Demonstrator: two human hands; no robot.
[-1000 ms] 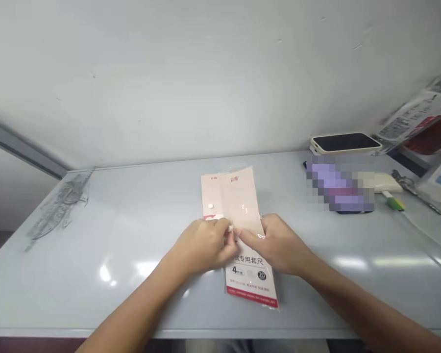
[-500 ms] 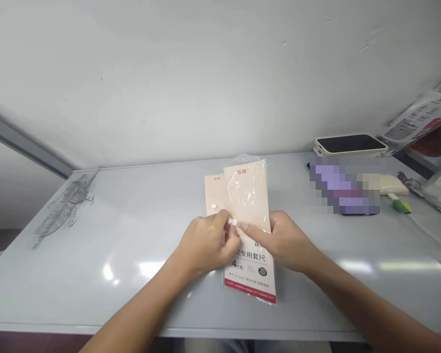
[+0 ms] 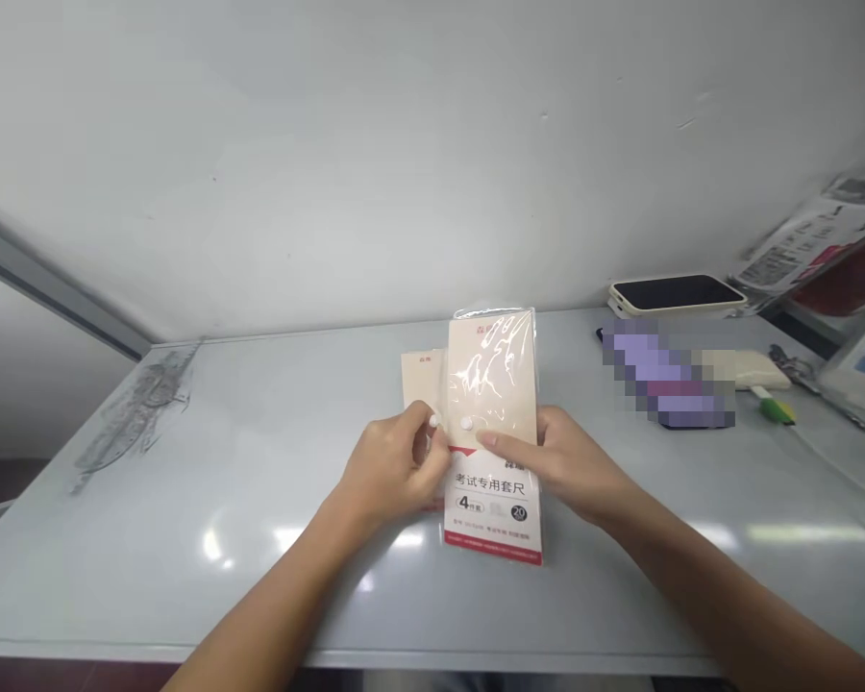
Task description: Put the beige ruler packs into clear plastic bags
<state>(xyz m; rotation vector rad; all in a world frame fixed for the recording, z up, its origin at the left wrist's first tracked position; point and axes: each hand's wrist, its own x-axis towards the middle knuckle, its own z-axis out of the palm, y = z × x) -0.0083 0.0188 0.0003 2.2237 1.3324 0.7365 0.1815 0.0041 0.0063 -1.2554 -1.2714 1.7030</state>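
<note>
Held up in front of me is a clear plastic pouch (image 3: 491, 384) with a cream and white card inside, red-edged and printed in Chinese. My right hand (image 3: 573, 466) grips its right edge, thumb on the front, the other fingers behind. On the pouch's front sits a white button (image 3: 466, 423). Just left of it, my left hand (image 3: 393, 466) pinches a small white round piece (image 3: 433, 420) between thumb and forefinger. A second cream pouch (image 3: 419, 375) lies behind, partly hidden by the first pouch and my left hand.
Clear rulers (image 3: 140, 404) lie on the grey table (image 3: 259, 557) at the left. Toward the right are a phone (image 3: 678, 292), a blurred purple item (image 3: 655, 375), a cream item (image 3: 756, 369), a green-tipped cable (image 3: 777, 409) and keys (image 3: 800, 370). A wall stands behind.
My left hand has moved slightly left, away from the front pouch's middle, with the small white piece in its pinch. The pouch's white button and more printed text now show.
</note>
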